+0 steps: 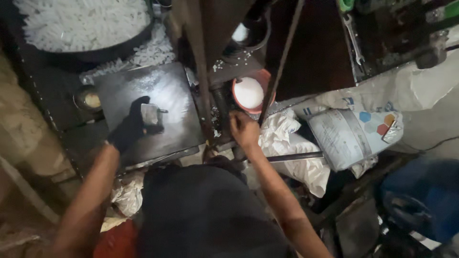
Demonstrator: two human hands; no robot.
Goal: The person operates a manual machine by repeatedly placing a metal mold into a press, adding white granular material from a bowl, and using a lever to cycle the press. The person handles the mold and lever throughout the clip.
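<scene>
So there's a small grey metal block (150,114) sitting near the middle of the dark steel plate (167,95), and your left hand (130,128), in a dark glove, is wrapped around its near-left side, fingers curled onto it. Your right hand (244,130) is off to the right, closed around a dark upright machine rod (222,114) beside the plate's right edge. Just beyond that hand sits an orange bowl (250,91) of white stuff. Far left, a big black tub (86,28) is piled with white pellets, some spilled by the plate. To the right lie a white printed sack (351,134) and crumpled white bags (287,143).
</scene>
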